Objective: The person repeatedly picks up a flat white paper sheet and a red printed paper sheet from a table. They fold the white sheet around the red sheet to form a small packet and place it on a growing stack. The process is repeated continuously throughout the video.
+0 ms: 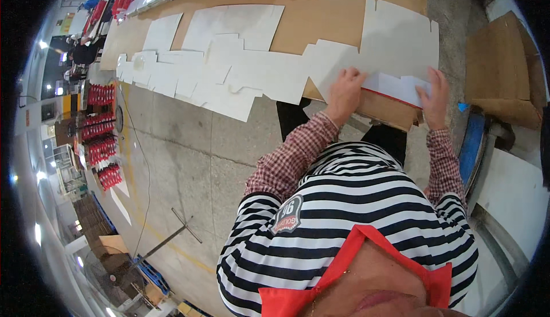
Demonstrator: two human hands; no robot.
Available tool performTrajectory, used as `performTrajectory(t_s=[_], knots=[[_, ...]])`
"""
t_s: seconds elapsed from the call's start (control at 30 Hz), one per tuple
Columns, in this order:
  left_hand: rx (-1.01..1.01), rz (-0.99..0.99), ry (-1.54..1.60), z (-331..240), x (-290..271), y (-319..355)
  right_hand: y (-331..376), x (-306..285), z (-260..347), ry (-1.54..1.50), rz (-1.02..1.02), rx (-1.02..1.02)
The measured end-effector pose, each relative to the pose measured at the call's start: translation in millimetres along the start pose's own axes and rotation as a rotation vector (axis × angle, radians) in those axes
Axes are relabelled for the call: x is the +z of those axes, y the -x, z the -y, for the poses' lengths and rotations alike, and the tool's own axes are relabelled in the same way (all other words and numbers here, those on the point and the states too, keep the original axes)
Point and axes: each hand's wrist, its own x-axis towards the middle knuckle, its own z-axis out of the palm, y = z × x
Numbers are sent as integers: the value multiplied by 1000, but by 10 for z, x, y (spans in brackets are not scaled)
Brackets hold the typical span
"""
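Worktop, brown. White card sheets, overlapping upon it. Red-edged white card, at the near edge. Left hand (grip hidden from here), bunched at its left end; right hand, thumb and fingers parted, at its right.

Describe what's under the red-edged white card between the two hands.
Brown cardboard shows just past the near edge of the red-edged white card. What lies directly beneath the card itself is covered and cannot be made out.

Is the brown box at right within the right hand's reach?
Probably, with a stretch: the right hand is at the white card, but nothing visible blocks its way to the brown box.
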Motion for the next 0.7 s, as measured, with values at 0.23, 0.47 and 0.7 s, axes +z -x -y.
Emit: performTrajectory(t_s=[0.23,0.47,0.7], knots=[[343,4,-220,-72,-212,328,-42,155,393,-166,363,-441],[-236,-204,149,428,-411,260,44,141,330,-130,406,-423],[254,6,-293,-69,126,330,21,121,371,-35,383,-452]])
